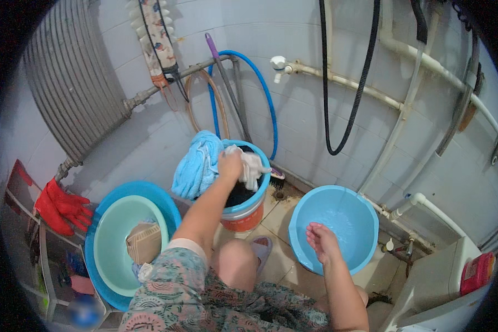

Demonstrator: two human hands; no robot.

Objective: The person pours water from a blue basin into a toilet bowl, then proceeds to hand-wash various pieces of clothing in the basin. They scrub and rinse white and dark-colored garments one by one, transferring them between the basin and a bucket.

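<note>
"Fingers of the left hand (231, 165), what are they doing?"

"Closed on a white cloth (253, 170), at the mouth of the blue-rimmed bucket (250, 206). Their tips are hidden."

"And the blue towel (197, 166)?"

"Draped over the bucket's left side, just beside that hand."

"Right hand (322, 241)?"

"Holding nothing: fingers straight and close together, above the blue basin (366, 227), which has water in it."
</note>
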